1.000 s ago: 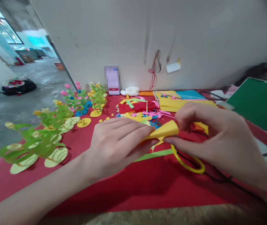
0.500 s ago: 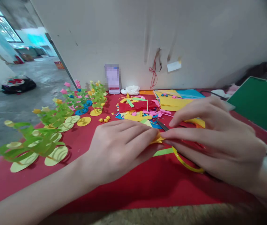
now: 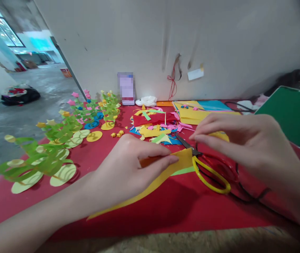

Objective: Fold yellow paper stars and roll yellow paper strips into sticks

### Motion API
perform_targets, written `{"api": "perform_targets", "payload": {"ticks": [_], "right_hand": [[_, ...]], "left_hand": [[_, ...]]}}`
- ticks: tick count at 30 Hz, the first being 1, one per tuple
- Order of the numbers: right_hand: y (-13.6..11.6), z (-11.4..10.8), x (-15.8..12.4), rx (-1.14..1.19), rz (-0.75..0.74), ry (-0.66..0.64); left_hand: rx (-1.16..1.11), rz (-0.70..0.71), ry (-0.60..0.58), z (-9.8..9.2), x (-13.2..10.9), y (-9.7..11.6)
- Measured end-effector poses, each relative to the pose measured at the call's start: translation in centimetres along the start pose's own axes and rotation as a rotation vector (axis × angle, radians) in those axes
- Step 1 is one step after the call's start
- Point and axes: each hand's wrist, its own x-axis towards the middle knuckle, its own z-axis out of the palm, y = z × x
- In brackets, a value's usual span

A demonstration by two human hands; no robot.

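My left hand pinches a yellow-orange paper strip between thumb and fingers. The strip runs under the palm, and its long tail hangs toward the table's front edge. Just above the strip's right end, my right hand has its thumb and index fingertips pressed together. What they hold, if anything, is too small or hidden to name. Scissors with a yellow and a red handle loop lie below the right hand, blades pointing away to the left. Part of a light green strip shows beneath the yellow-orange one.
Paper scraps are heaped behind my hands. Small folded yellow stars lie left of them. Green paper plants on round bases line the left side. A phone leans on the wall, and a green board stands at right.
The hands were together on a small yellow piece of paper; now they are apart. The long strip shows stretched out in my left hand, and the scissors' handles are uncovered.
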Motion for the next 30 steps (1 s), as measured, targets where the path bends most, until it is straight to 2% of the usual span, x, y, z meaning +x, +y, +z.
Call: {"api": "perform_targets", "payload": {"ticks": [2,5,8,12,16,20,24,27,30], "right_hand": [[0.2,0.0,0.1,-0.007,0.020,0.003],[0.1,0.6,0.1,0.030,0.026,-0.125],[-0.3,1.3,-0.1,0.056,0.049,-0.192],[-0.3,1.5,-0.3,0.059,0.092,-0.265],[0.9,0.7,0.3,0.065,0.143,-0.227],[3.2,-0.9,1.5,0.108,0.235,-0.185],[5.6,-3.0,2.3,0.067,0.341,-0.117],[6.6,-3.9,2.6,-0.057,0.369,-0.176],[6.3,-3.2,2.6,-0.226,0.289,-0.255]], "left_hand": [[-0.055,-0.068,-0.019,-0.1,0.2,0.1],[-0.132,-0.125,-0.030,0.1,0.5,0.1],[-0.221,-0.164,-0.053,0.4,0.7,0.0],[-0.185,-0.236,-0.146,0.8,0.8,-0.4],[-0.235,-0.346,-0.226,0.8,1.1,-0.9],[-0.331,-0.443,-0.279,0.4,1.5,-1.7],[-0.286,-0.505,-0.331,-0.2,1.7,-2.7],[-0.261,-0.492,-0.364,-0.3,1.8,-3.3],[-0.214,-0.434,-0.411,-0.1,1.7,-3.4]]}}
